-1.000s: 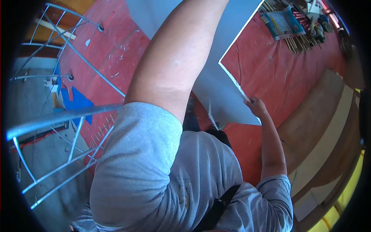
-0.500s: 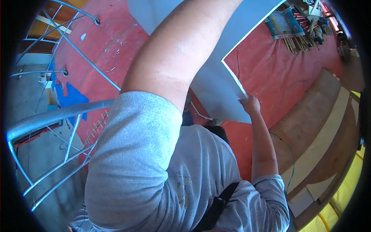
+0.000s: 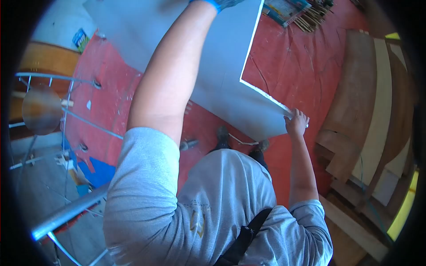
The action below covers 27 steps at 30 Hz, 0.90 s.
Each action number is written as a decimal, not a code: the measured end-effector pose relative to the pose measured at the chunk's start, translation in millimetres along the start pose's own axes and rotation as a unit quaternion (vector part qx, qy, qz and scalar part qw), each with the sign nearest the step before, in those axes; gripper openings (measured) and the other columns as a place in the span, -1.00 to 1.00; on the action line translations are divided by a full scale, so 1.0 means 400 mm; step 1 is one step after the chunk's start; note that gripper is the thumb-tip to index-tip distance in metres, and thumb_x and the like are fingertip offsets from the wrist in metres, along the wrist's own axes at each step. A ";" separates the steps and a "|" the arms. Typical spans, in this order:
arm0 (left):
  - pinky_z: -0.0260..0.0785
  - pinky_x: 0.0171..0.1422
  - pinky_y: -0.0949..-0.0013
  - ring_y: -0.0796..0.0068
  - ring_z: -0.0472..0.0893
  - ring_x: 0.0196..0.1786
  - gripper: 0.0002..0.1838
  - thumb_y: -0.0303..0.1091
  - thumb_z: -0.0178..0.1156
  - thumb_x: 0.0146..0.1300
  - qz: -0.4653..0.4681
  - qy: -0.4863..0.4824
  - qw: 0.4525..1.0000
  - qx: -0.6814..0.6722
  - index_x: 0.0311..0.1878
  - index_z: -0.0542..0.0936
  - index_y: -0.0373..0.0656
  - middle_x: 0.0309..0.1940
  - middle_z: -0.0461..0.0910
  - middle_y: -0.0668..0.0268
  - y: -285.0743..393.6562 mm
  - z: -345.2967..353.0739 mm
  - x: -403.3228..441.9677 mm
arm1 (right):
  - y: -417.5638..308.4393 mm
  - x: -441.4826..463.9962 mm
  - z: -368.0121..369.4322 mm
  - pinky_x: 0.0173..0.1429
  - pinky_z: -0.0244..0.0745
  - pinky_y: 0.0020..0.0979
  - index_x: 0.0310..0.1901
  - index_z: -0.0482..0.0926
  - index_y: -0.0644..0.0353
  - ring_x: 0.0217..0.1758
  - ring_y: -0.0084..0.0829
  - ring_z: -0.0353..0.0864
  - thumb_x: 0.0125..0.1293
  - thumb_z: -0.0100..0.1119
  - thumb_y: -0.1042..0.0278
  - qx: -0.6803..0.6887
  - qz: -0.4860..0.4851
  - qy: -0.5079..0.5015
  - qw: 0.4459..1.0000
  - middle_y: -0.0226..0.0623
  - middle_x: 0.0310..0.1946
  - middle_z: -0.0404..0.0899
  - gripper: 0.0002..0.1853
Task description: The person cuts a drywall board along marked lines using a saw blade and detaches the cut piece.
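Note:
A large pale panel (image 3: pixel 217 66) with a notched white edge slants across the upper middle. My right hand (image 3: pixel 296 123) is bare and closed on the panel's lower right corner. At the top edge, my left hand (image 3: pixel 225 3), in a blue-grey glove, is over the panel; its fingers are cut off by the frame, so its grip cannot be made out. The left forearm crosses in front of the panel.
Red sheeting (image 3: pixel 306 75) covers the floor. A metal frame (image 3: pixel 71 213) stands at the left, near blue material (image 3: pixel 100 172). Wooden boards (image 3: pixel 350 88) lie at the right. A bag (image 3: pixel 284 9) and thin sticks (image 3: pixel 310 18) are at the top. My feet are below the panel.
The view has swung, and the panel reaches further left. The gloved left hand has come partly into sight at the top. My right hand still holds the panel's corner.

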<state>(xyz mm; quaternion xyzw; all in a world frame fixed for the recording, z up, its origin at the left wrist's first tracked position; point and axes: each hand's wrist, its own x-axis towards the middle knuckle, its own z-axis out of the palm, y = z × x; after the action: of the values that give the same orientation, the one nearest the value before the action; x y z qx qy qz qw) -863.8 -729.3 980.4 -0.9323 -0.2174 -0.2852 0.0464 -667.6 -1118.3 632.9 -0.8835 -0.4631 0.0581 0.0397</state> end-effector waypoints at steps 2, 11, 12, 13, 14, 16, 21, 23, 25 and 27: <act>0.49 -0.07 -0.12 -0.19 0.66 -0.20 -0.46 0.17 0.07 0.52 -0.105 -0.052 0.991 -0.064 -0.15 0.67 -0.19 -0.32 0.67 -0.02 0.036 -0.054 0.003 | 0.032 -0.014 0.014 0.45 0.30 -0.01 0.27 0.57 0.08 0.35 -0.08 0.52 0.18 0.53 0.07 0.040 0.068 0.056 0.995 -0.12 0.20 0.63 -0.36; 0.54 -0.17 0.15 0.17 0.64 -0.20 -0.55 -0.48 0.16 0.35 0.305 0.042 0.914 0.263 0.29 0.58 0.08 -0.33 0.60 0.27 -0.116 0.107 0.029 | 0.216 -0.083 0.074 0.40 0.50 -0.13 0.43 0.43 0.22 0.35 -0.01 0.60 0.22 0.55 0.15 0.330 0.206 0.035 0.920 0.06 0.27 0.60 -0.21; 0.53 -0.15 0.12 0.18 0.64 -0.19 -0.48 -0.48 0.17 0.33 0.281 0.026 0.917 0.283 0.36 0.56 0.11 -0.32 0.60 0.28 -0.116 0.111 0.028 | 0.217 -0.079 0.062 0.39 0.51 -0.13 0.45 0.41 0.22 0.35 -0.01 0.61 0.23 0.54 0.14 0.348 0.233 0.013 0.908 0.06 0.27 0.61 -0.20; 0.53 -0.12 0.09 0.19 0.64 -0.18 -0.41 -0.48 0.18 0.31 0.257 0.011 0.918 0.303 0.42 0.53 0.15 -0.32 0.60 0.28 -0.107 0.109 0.024 | 0.212 -0.075 0.054 0.38 0.52 -0.13 0.46 0.40 0.22 0.34 -0.01 0.62 0.24 0.54 0.13 0.366 0.260 -0.008 0.894 0.06 0.26 0.62 -0.19; 0.52 -0.18 0.02 0.09 0.65 -0.23 -0.42 -0.47 0.19 0.33 0.279 0.012 0.925 0.256 0.42 0.52 0.18 -0.31 0.61 0.22 -0.126 0.112 0.032 | 0.212 -0.085 0.049 0.38 0.52 -0.13 0.47 0.38 0.22 0.33 -0.02 0.63 0.25 0.54 0.12 0.385 0.286 -0.028 0.877 0.06 0.26 0.62 -0.18; 0.50 -0.23 -0.05 -0.01 0.67 -0.26 -0.45 -0.46 0.21 0.37 0.291 0.011 0.930 0.226 0.40 0.52 0.20 -0.28 0.63 0.14 -0.131 0.119 0.043 | 0.230 -0.110 0.061 0.34 0.56 -0.14 0.49 0.35 0.23 0.31 -0.07 0.65 0.27 0.53 0.09 0.377 0.294 -0.082 0.875 0.06 0.26 0.62 -0.15; 0.52 -0.15 -0.05 -0.01 0.68 -0.16 -0.52 -0.46 0.17 0.40 0.277 0.021 0.931 0.237 0.36 0.55 0.14 -0.20 0.65 0.09 -0.119 0.121 0.033 | 0.284 -0.217 0.129 0.37 0.54 -0.16 0.51 0.33 0.23 0.33 -0.06 0.64 0.30 0.51 0.00 0.360 0.325 -0.182 0.856 0.07 0.29 0.61 -0.13; 0.53 -0.12 -0.05 -0.02 0.68 -0.13 -0.54 -0.46 0.14 0.42 0.256 0.001 0.940 0.226 0.36 0.55 0.12 -0.16 0.65 0.08 -0.121 0.126 0.037 | 0.312 -0.292 0.152 0.41 0.52 -0.15 0.51 0.35 0.23 0.36 -0.03 0.61 0.29 0.50 -0.02 0.352 0.340 -0.200 0.849 0.09 0.32 0.58 -0.13; 0.54 -0.10 -0.07 -0.03 0.68 -0.13 -0.57 -0.42 0.13 0.45 0.281 0.000 0.933 0.224 0.35 0.55 0.10 -0.17 0.65 0.06 -0.122 0.120 0.041 | 0.349 -0.379 0.182 0.44 0.49 -0.14 0.49 0.36 0.26 0.40 0.00 0.57 0.29 0.50 -0.04 0.334 0.353 -0.203 0.850 0.10 0.35 0.55 -0.13; 0.53 -0.09 -0.09 -0.05 0.68 -0.14 -0.59 -0.39 0.12 0.47 0.284 -0.014 0.931 0.229 0.34 0.56 0.10 -0.19 0.65 0.04 -0.132 0.129 0.051 | 0.391 -0.466 0.218 0.46 0.47 -0.14 0.46 0.39 0.30 0.43 0.01 0.54 0.28 0.49 -0.05 0.305 0.368 -0.205 0.854 0.12 0.37 0.53 -0.14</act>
<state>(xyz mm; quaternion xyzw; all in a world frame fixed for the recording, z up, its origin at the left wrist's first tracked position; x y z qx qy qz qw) -845.1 -663.0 946.8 -0.9229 -0.0032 -0.1897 0.3350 -657.8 -1359.0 539.5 -0.9009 -0.0606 0.3870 0.1870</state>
